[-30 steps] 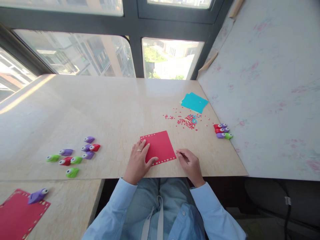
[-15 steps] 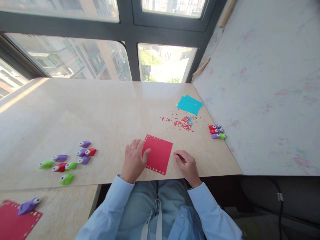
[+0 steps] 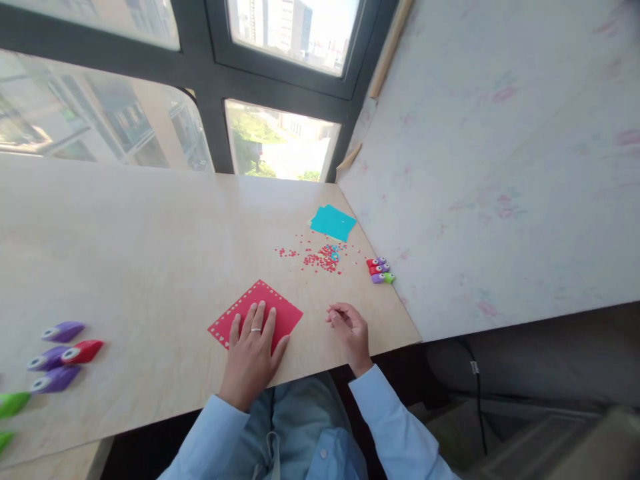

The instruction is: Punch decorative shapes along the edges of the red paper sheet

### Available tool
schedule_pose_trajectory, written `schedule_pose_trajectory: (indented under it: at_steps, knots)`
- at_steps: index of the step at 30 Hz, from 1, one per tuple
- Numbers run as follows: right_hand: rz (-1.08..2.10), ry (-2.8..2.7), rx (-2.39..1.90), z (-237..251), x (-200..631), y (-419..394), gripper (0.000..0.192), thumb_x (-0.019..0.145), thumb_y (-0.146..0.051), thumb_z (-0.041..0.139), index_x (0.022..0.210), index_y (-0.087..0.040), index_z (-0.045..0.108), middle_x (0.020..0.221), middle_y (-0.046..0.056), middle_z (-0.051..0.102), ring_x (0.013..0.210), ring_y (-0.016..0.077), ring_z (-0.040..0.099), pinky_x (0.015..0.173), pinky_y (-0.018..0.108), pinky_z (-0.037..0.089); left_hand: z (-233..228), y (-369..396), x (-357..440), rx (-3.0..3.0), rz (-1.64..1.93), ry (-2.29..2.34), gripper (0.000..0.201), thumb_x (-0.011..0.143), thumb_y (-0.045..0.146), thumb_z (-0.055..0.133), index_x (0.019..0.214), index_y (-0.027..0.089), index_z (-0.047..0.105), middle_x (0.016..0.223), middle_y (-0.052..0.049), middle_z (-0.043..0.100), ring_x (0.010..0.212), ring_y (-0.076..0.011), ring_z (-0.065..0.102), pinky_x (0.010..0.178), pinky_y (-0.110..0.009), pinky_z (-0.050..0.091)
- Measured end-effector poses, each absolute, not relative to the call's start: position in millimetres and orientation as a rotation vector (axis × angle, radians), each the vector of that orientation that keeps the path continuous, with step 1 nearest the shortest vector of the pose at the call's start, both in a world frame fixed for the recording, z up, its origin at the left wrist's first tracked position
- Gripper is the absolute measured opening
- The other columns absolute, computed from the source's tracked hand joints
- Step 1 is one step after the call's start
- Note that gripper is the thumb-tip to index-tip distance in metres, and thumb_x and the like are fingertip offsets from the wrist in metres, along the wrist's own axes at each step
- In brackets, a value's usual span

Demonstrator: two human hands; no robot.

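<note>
A square of red paper (image 3: 287, 316) lies on the table with a corner pointing toward the window. Small punched holes run along two of its edges. My left hand (image 3: 253, 340), with a ring on one finger, rests flat on the paper with its fingers spread, covering the near part. To the right of the paper, my right hand (image 3: 349, 327) is held just over the tabletop, apart from the sheet. Its fingers are curled and the tips pinched together; whether anything small is between them I cannot make out.
Beyond my hands lie scattered red paper bits (image 3: 323, 260) with some blue bits among them. Blue paper sheets (image 3: 333, 223) are stacked behind. Several small craft punches (image 3: 380, 269) stand by the wall, and more colourful punches (image 3: 57, 380) sit at the left.
My view has swung to the right. The red paper has been turned so a corner faces the window, and my left hand has moved from its left edge to flat on top.
</note>
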State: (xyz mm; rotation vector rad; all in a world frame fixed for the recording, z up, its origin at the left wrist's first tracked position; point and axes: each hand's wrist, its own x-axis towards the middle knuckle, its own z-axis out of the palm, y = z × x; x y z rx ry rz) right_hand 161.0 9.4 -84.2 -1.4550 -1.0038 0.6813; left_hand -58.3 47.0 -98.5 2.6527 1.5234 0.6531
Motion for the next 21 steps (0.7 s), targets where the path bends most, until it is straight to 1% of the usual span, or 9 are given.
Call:
schedule_pose_trajectory:
  at_steps: [3, 6, 7, 9, 12, 14, 16, 19, 21]
  knots:
    - [0.543, -0.882, -1.534, -84.2, 197.3, 11.1, 0.03, 0.084, -0.041, 0.06, 0.101, -0.016, 0.062, 0.091, 0.008, 0.067, 0.069, 0.0139, 0.064, 0.059, 0.026, 0.055, -100.8, 57.8, -76.5, 2.742, 0.671, 1.247, 0.055, 0.093, 0.052, 0.048, 0.136, 0.02, 0.056, 0.149, -0.014, 0.046, 0.138, -0.0327, 0.045, 0.114, -0.056, 0.038]
    - [0.522, -0.78, -1.658, -81.3, 240.0, 13.3, 0.057, 0.08, -0.041, 0.06, 0.13, -0.015, 0.05, 0.1, 0.008, 0.063, 0.069, 0.0137, 0.064, 0.053, 0.024, 0.053, -100.7, 69.3, -88.7, 2.716, 0.661, 1.069, 0.045, 0.093, 0.054, 0.049, 0.126, 0.027, 0.065, 0.145, -0.008, 0.052, 0.135, -0.0285, 0.05, 0.115, -0.053, 0.04]
    - [0.532, -0.765, -1.714, -79.7, 253.5, 14.6, 0.067, 0.079, -0.04, 0.06, 0.138, -0.014, 0.043, 0.098, 0.007, 0.062, 0.067, 0.0136, 0.064, 0.051, 0.024, 0.053, -100.9, 72.7, -91.0, 2.692, 0.661, 1.035, 0.041, 0.094, 0.053, 0.049, 0.121, 0.029, 0.067, 0.143, -0.006, 0.055, 0.133, -0.027, 0.052, 0.114, -0.052, 0.041]
    - [0.553, -0.775, -1.821, -76.3, 276.7, 18.1, 0.082, 0.076, -0.036, 0.059, 0.149, -0.012, 0.032, 0.09, 0.003, 0.062, 0.062, 0.0131, 0.062, 0.049, 0.023, 0.051, -101.6, 77.6, -93.2, 2.641, 0.678, 1.009, 0.036, 0.095, 0.05, 0.047, 0.114, 0.031, 0.071, 0.138, -0.004, 0.059, 0.129, -0.0246, 0.056, 0.113, -0.051, 0.043]
    - [0.599, -0.858, -1.953, -73.0, 298.5, 24.5, 0.087, 0.075, -0.034, 0.056, 0.153, -0.01, 0.026, 0.073, -0.003, 0.06, 0.051, 0.012, 0.056, 0.044, 0.022, 0.047, -102.3, 79.0, -92.6, 2.597, 0.714, 1.031, 0.033, 0.096, 0.045, 0.046, 0.111, 0.033, 0.073, 0.135, -0.003, 0.062, 0.126, -0.0231, 0.058, 0.113, -0.05, 0.044]
    - [0.597, -0.934, -2.001, -73.2, 304.0, 28.1, 0.083, 0.077, -0.035, 0.055, 0.152, -0.01, 0.03, 0.065, -0.005, 0.058, 0.045, 0.0118, 0.052, 0.041, 0.021, 0.044, -101.7, 77.3, -91.2, 2.586, 0.728, 1.055, 0.031, 0.096, 0.043, 0.047, 0.11, 0.032, 0.073, 0.134, -0.004, 0.062, 0.125, -0.0233, 0.059, 0.112, -0.051, 0.044]
    - [0.522, -1.019, -2.019, -75.5, 304.2, 30.5, 0.075, 0.077, -0.036, 0.055, 0.147, -0.011, 0.042, 0.06, -0.006, 0.057, 0.043, 0.0118, 0.05, 0.042, 0.022, 0.042, -100.4, 75.6, -90.2, 2.577, 0.739, 1.067, 0.03, 0.095, 0.043, 0.049, 0.108, 0.032, 0.074, 0.133, -0.004, 0.063, 0.124, -0.0236, 0.06, 0.112, -0.051, 0.045]
    - [0.329, -1.122, -2.014, -79.5, 298.9, 32.3, 0.058, 0.078, -0.038, 0.056, 0.131, -0.014, 0.059, 0.062, -0.003, 0.061, 0.048, 0.0134, 0.052, 0.052, 0.025, 0.044, -98.2, 74.9, -89.7, 2.567, 0.741, 1.076, 0.029, 0.095, 0.042, 0.05, 0.108, 0.031, 0.074, 0.133, -0.004, 0.063, 0.123, -0.0236, 0.061, 0.112, -0.051, 0.045]
    - [0.266, -1.128, -2.021, -80.1, 293.9, 33.2, 0.051, 0.079, -0.043, 0.055, 0.121, -0.014, 0.064, 0.068, 0.001, 0.065, 0.056, 0.0159, 0.057, 0.059, 0.028, 0.046, -97.3, 75.6, -89.9, 2.571, 0.735, 1.073, 0.029, 0.095, 0.042, 0.051, 0.108, 0.031, 0.074, 0.133, -0.004, 0.063, 0.123, -0.0237, 0.061, 0.111, -0.051, 0.046]
